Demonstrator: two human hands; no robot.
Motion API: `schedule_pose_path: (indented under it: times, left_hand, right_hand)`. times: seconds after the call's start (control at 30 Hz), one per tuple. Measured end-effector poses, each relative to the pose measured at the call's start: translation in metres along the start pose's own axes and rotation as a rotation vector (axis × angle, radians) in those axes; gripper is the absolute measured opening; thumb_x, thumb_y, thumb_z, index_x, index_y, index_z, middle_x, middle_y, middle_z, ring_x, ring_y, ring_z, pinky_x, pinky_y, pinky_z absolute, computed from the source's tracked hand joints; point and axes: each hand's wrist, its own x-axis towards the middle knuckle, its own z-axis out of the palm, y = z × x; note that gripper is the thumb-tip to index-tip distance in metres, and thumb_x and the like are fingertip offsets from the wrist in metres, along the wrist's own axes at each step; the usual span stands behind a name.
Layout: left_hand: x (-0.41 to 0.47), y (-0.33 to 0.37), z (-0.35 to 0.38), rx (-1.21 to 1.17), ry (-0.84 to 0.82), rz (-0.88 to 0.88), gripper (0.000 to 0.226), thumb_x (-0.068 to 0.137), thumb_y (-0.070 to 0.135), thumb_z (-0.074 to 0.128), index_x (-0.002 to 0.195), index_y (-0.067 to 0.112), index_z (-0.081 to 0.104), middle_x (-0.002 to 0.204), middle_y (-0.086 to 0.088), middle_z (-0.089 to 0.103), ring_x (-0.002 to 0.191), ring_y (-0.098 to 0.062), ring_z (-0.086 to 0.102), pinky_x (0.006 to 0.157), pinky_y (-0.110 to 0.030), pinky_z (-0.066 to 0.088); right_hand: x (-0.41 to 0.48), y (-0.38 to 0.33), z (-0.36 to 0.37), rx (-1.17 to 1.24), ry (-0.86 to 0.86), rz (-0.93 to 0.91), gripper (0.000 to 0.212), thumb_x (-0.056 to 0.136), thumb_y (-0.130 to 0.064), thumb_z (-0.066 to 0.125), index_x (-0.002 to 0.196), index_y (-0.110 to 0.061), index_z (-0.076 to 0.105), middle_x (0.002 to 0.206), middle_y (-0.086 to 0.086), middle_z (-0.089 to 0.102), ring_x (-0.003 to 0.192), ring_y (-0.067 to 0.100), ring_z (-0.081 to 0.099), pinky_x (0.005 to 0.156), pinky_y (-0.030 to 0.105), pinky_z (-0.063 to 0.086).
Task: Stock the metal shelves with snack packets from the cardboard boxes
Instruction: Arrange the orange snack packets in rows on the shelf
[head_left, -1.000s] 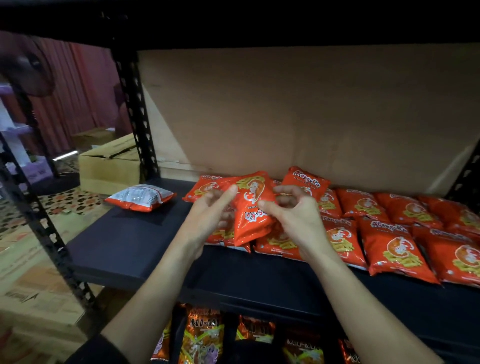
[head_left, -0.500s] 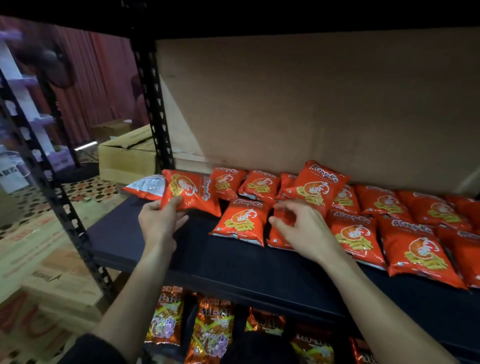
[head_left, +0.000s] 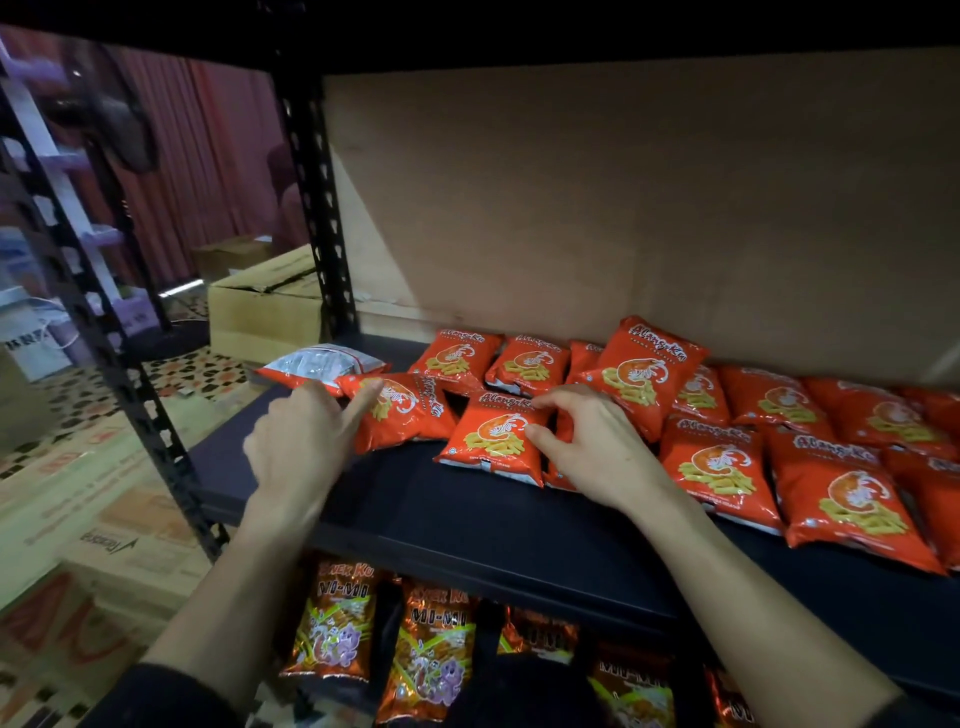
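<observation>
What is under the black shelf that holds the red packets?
A row of orange MI-MI packets on the level below the shelf. Only their fronts show; the shelf covers whatever lies behind them.

Roughly fourteen orange packets (head_left: 719, 467), one silver packet (head_left: 317, 364), some five Mi-Mi packets (head_left: 332, 623)
</observation>
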Motion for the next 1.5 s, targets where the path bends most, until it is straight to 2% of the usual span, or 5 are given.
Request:
schedule_pose_path:
  times: [0.17,0.3,0.63,0.97,1.5]
  left_hand:
    - [0.021,0.010,0.009,-0.118,-0.124,0.643,0.006,0.095,0.024,0.056,0.093,0.021,0.060,0.100,-0.002,0.060,0.093,-0.027,0.059,0.078,-0.041,0.048]
    - [0.036,0.013,0.023,-0.017,-0.276,0.812,0.020,0.093,0.011,0.054,0.109,0.019,0.063,0.128,-0.006,0.061,0.118,-0.028,0.055,0.104,-0.044,0.038]
    - [0.021,0.005,0.019,-0.019,-0.382,0.661,0.044,0.105,0.041,0.032,0.141,0.028,0.052,0.151,0.006,0.044,0.132,-0.021,0.039,0.112,-0.030,0.021]
    - [0.015,0.005,0.027,0.102,-0.372,0.671,0.088,0.083,0.082,0.012,0.144,0.029,0.048,0.140,0.002,0.041,0.125,-0.021,0.041,0.109,-0.042,0.036]
    - [0.019,0.020,0.026,0.182,-0.299,0.675,0.086,0.075,0.078,0.013,0.141,0.035,0.049,0.144,-0.001,0.043,0.130,-0.025,0.032,0.103,-0.045,0.022]
  right_hand:
    - [0.004,-0.006,0.009,-0.059,-0.043,-0.094,0.046,0.098,-0.041,0.057,0.140,-0.021,0.054,0.147,-0.001,0.049,0.136,0.018,0.043,0.114,0.039,0.034]
    - [0.006,-0.007,0.016,-0.151,-0.123,-0.113,0.053,0.101,-0.045,0.049,0.149,-0.024,0.043,0.159,0.001,0.035,0.146,0.021,0.031,0.119,0.045,0.026]
    - [0.007,0.002,0.013,-0.156,-0.160,-0.096,0.051,0.101,-0.047,0.046,0.147,-0.024,0.045,0.155,-0.003,0.041,0.143,0.017,0.036,0.120,0.045,0.025]
    - [0.010,0.004,0.013,-0.124,-0.155,-0.097,0.049,0.099,-0.045,0.051,0.143,-0.024,0.051,0.148,-0.003,0.049,0.138,0.017,0.042,0.118,0.047,0.027]
    - [0.017,-0.003,-0.002,-0.138,-0.213,-0.111,0.052,0.094,-0.049,0.059,0.141,-0.027,0.054,0.146,-0.004,0.053,0.135,0.019,0.045,0.116,0.040,0.033]
